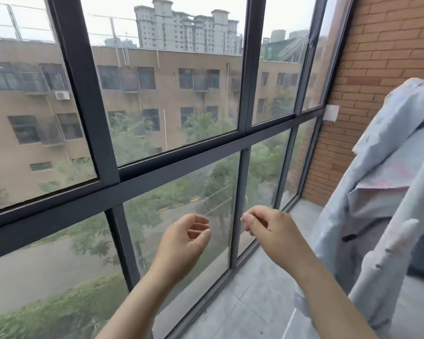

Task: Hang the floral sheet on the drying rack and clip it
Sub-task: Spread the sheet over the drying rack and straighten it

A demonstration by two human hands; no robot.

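The floral sheet point(387, 167), pale blue with faint pink print, hangs draped at the right edge of the view. Blurred white bars of the drying rack point(387, 250) cross in front of it. A small dark clip-like piece point(350, 237) sits on the sheet's lower part. My left hand point(184, 241) is raised in front of the window, fingers loosely curled with nothing in them. My right hand point(267, 228) floats beside it, left of the sheet and apart from it; its fingers are curled, fingertips pinched, and no object shows in them.
A large dark-framed window point(181, 165) fills the left and centre, with buildings and trees outside. A brick wall point(377, 57) closes the far right end. Grey floor tiles point(260, 289) run along the window below my hands.
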